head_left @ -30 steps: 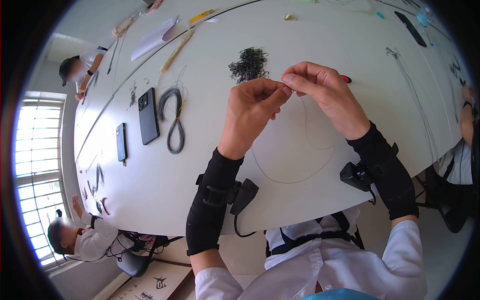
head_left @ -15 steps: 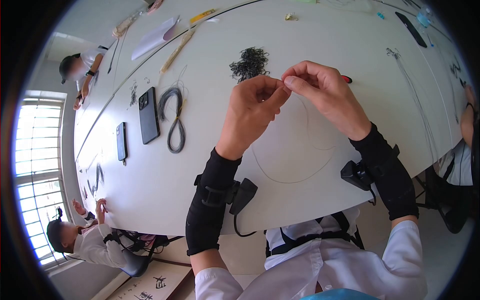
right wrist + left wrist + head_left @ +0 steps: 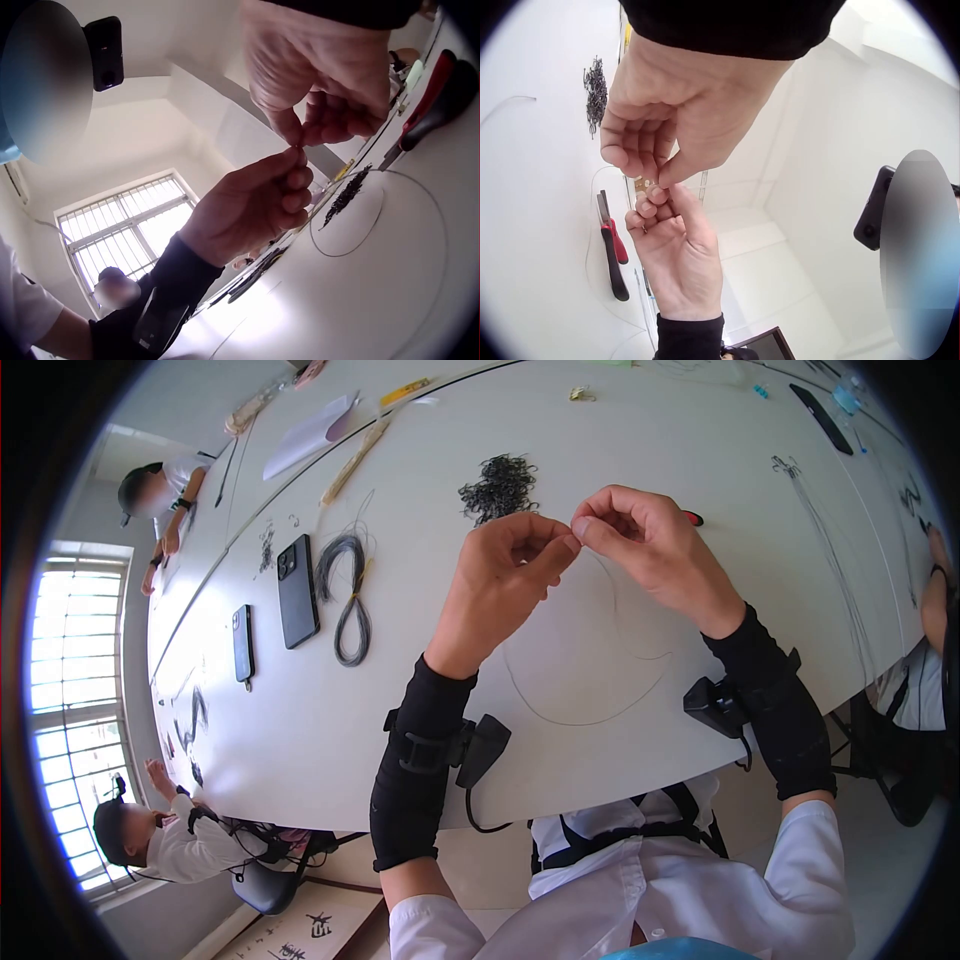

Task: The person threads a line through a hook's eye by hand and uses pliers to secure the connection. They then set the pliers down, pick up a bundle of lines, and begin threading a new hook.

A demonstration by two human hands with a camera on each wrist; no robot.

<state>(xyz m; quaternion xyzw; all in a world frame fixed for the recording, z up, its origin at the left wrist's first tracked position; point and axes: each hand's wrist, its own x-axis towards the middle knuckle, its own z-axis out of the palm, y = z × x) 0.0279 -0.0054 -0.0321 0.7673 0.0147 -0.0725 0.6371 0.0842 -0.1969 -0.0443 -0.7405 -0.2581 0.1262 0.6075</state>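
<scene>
In the head view, my left hand [image 3: 505,590] and right hand [image 3: 655,560] meet fingertip to fingertip over the table, each pinching between thumb and forefinger. A thin, pale fishing line [image 3: 585,724] runs down from the pinched fingertips and curves in a wide loop below the hands. Whatever tiny part sits between the fingertips is mostly covered by them. Just beyond the left knuckles lies a pile of small black hooks [image 3: 498,488]. Red-and-black pliers [image 3: 613,251] lie beside the right hand in the left wrist view; in the head view that hand mostly hides them.
Left of the hands are a coiled bundle of grey line [image 3: 352,605], a black phone [image 3: 298,592] and a smaller phone [image 3: 243,645]. Lines with hooks [image 3: 825,550] stretch along the right side. Paper [image 3: 310,435] lies far left. Other people sit around the table.
My fingertips stay together with only slight shifts; the right hand has edged right and the left forearm a little left. At the lower left, another person's hands have moved.
</scene>
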